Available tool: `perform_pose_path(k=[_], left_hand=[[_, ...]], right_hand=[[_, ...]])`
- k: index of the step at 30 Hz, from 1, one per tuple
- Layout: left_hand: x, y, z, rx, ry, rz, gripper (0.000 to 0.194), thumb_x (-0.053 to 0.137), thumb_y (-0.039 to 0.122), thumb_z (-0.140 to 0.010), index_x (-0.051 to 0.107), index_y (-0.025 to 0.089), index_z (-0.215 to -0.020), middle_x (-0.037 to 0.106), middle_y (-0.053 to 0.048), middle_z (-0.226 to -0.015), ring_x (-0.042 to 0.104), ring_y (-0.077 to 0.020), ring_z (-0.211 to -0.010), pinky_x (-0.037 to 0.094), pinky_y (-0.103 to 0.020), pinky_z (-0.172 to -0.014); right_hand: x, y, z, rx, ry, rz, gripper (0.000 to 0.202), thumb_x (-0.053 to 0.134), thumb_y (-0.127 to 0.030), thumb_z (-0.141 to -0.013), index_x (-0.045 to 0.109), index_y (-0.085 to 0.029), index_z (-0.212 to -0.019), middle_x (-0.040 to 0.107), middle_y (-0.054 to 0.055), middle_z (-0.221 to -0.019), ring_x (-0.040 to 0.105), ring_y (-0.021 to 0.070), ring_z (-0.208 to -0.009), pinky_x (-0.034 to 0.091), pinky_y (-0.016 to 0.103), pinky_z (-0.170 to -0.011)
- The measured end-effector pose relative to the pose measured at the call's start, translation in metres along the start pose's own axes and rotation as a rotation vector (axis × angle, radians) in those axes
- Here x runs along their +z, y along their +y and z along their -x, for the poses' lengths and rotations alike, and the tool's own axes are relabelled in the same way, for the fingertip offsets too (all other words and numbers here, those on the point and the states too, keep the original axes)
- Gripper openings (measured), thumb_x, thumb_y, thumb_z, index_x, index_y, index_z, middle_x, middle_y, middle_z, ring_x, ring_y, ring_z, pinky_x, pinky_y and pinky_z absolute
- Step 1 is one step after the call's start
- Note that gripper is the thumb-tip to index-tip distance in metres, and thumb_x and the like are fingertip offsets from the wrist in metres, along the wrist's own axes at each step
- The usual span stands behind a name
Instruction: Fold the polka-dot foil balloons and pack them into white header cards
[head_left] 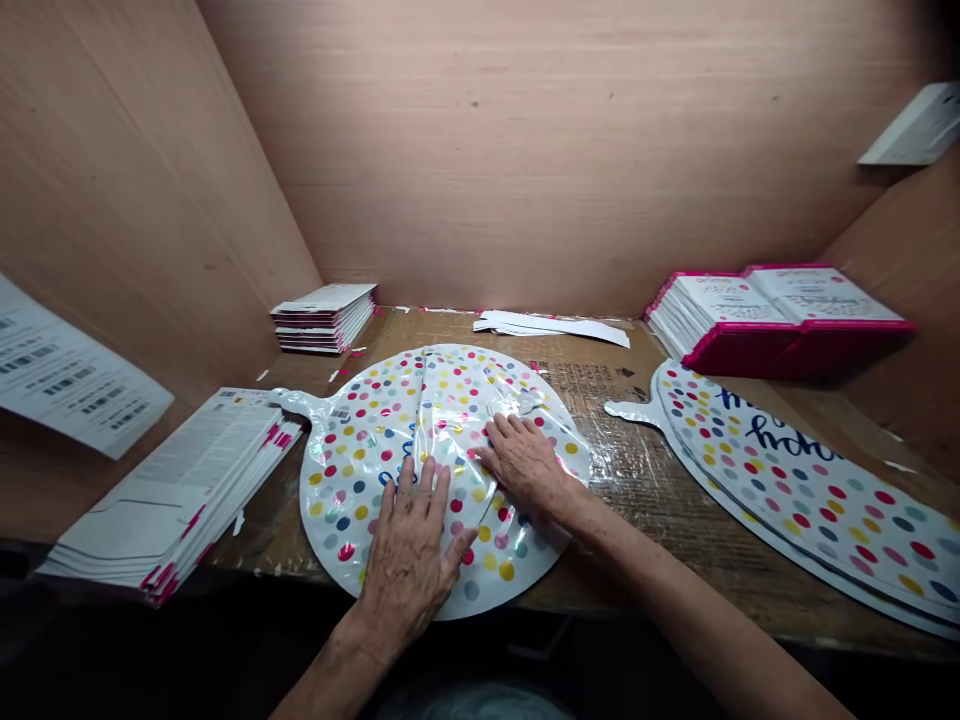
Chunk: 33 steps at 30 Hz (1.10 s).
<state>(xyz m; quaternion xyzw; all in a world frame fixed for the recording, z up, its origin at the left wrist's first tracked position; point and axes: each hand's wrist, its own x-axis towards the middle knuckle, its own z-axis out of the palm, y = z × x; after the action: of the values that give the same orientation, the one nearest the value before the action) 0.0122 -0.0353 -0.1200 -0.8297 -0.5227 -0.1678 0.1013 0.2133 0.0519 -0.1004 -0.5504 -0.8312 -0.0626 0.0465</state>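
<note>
The balloon (360, 425) lies flat on the worktop (630, 480) beneath the left hand (407, 555), fingers spread wide, and right hand (529, 467), fingers slightly apart; its neck (304, 403) points left, nearer the left hand.

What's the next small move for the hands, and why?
Probably slide the right hand outward across the dotted balloon to smooth it: creases show in the glossy sheet near that hand, while the left hand lies spread on it and could steady it.
</note>
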Motion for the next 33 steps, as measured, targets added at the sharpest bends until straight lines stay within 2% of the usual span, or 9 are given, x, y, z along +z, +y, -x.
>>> perform_pose_path(k=[3,5,8,12,18,22,26,29,33], left_hand=[[0.011,-0.007,0.006,0.017,-0.038,-0.023,0.065,0.040,0.055,-0.095,0.050,0.011,-0.142,0.045,-0.019,-0.151,0.038,-0.0410,-0.141,0.042,-0.059,-0.106],[0.016,-0.011,0.014,-0.016,-0.032,-0.003,0.067,0.037,0.055,-0.097,0.042,0.011,-0.147,0.039,-0.020,-0.154,0.035,-0.0382,-0.143,0.041,-0.057,-0.108],[0.019,-0.014,0.025,-0.092,-0.007,0.030,0.074,0.036,0.055,-0.097,0.030,0.006,-0.152,0.032,-0.023,-0.157,0.028,-0.0360,-0.147,0.039,-0.055,-0.111],[0.017,-0.019,0.030,-0.114,-0.029,0.071,0.071,0.036,0.055,-0.098,0.029,0.010,-0.153,0.034,-0.022,-0.156,0.030,-0.0347,-0.146,0.038,-0.055,-0.112],[0.010,-0.018,-0.023,-0.151,-0.013,0.066,0.063,0.035,0.051,-0.099,0.035,0.015,-0.151,0.034,-0.017,-0.158,0.024,-0.0348,-0.148,0.036,-0.055,-0.113],[0.029,-0.009,-0.046,-0.082,-0.079,-0.031,0.068,0.040,0.057,-0.096,0.043,0.013,-0.147,0.042,-0.020,-0.152,0.034,-0.0391,-0.143,0.037,-0.059,-0.110],[0.045,-0.005,-0.038,-0.066,-0.023,-0.086,0.072,0.042,0.058,-0.094,0.040,0.011,-0.149,0.040,-0.022,-0.153,0.036,-0.0399,-0.142,0.035,-0.059,-0.110],[0.045,-0.005,-0.032,-0.053,0.019,-0.116,0.072,0.043,0.058,-0.093,0.039,0.013,-0.150,0.041,-0.020,-0.153,0.036,-0.0386,-0.141,0.036,-0.057,-0.110],[0.042,-0.005,-0.030,-0.032,0.051,-0.143,0.074,0.045,0.057,-0.092,0.038,0.011,-0.150,0.040,-0.020,-0.154,0.036,-0.0385,-0.141,0.038,-0.055,-0.108]], right_hand=[[-0.010,-0.002,0.004,-0.017,0.008,-0.032,0.040,0.040,-0.045,-0.101,0.063,-0.015,-0.116,0.063,0.018,-0.121,0.057,0.0302,-0.113,0.041,0.043,-0.100],[-0.011,0.002,-0.004,-0.061,0.060,-0.057,0.044,0.040,-0.044,-0.101,0.058,-0.013,-0.127,0.056,0.019,-0.136,0.051,0.0307,-0.125,0.038,0.043,-0.106],[-0.002,0.015,-0.016,-0.107,0.081,-0.049,0.053,0.040,-0.045,-0.102,0.046,-0.012,-0.142,0.041,0.017,-0.153,0.036,0.0316,-0.141,0.029,0.046,-0.114],[0.019,0.035,-0.007,0.003,0.008,0.001,0.055,0.037,-0.048,-0.102,0.052,-0.011,-0.138,0.049,0.018,-0.147,0.043,0.0348,-0.136,0.031,0.052,-0.112],[0.015,0.038,0.009,0.020,0.054,0.034,0.051,0.035,-0.050,-0.102,0.061,-0.013,-0.126,0.059,0.019,-0.134,0.051,0.0331,-0.127,0.038,0.049,-0.105],[-0.009,0.025,-0.048,0.048,0.058,-0.041,0.047,0.037,-0.051,-0.102,0.068,-0.015,-0.103,0.068,0.019,-0.109,0.061,0.0313,-0.107,0.044,0.044,-0.095],[-0.022,0.013,-0.140,0.161,0.167,-0.256,0.042,0.037,-0.049,-0.103,0.062,-0.016,-0.110,0.068,0.014,-0.112,0.062,0.0249,-0.105,0.046,0.034,-0.090],[-0.014,0.005,-0.194,0.274,0.190,-0.286,0.048,0.034,-0.048,-0.104,0.059,-0.008,-0.114,0.068,0.019,-0.111,0.063,0.0264,-0.104,0.047,0.035,-0.087],[0.018,0.002,-0.224,0.324,0.250,-0.282,0.054,0.040,-0.048,-0.102,0.052,-0.002,-0.126,0.060,0.029,-0.124,0.056,0.0328,-0.118,0.043,0.044,-0.096]])
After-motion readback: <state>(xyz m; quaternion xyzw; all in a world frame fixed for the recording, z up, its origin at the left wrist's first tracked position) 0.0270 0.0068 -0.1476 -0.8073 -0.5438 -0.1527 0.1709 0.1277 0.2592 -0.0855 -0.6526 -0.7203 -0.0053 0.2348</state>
